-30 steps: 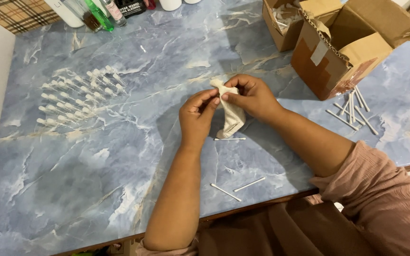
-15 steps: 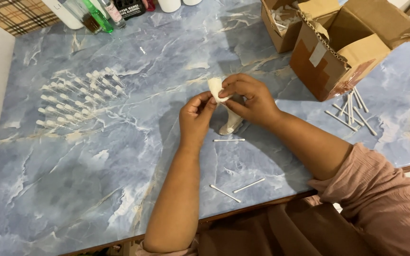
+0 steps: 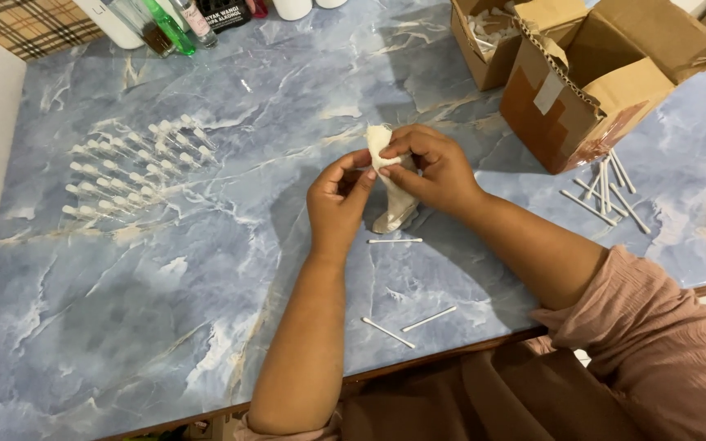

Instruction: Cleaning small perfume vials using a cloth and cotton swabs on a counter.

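Over the blue marble table (image 3: 206, 269) both hands meet at a crumpled piece of white cloth (image 3: 394, 208). My right hand (image 3: 435, 167) pinches its upper end between thumb and fingers, and the lower end hangs down to the tabletop. My left hand (image 3: 338, 200) touches the cloth from the left with its fingertips. A thin white stick (image 3: 395, 241) lies just below the hands. Two more white sticks (image 3: 406, 325) lie nearer the front edge.
Several small clear vials with white caps (image 3: 136, 167) lie in rows at the left. An open cardboard box (image 3: 590, 90) stands at the right, with a second box (image 3: 492, 41) behind it and several white sticks (image 3: 606, 188) beside it. Bottles (image 3: 165, 20) line the far edge.
The cloth was first held stretched out, then bunched and lifted; now its top end sits pinched higher in my right hand. Both hands stayed in about the same spot.
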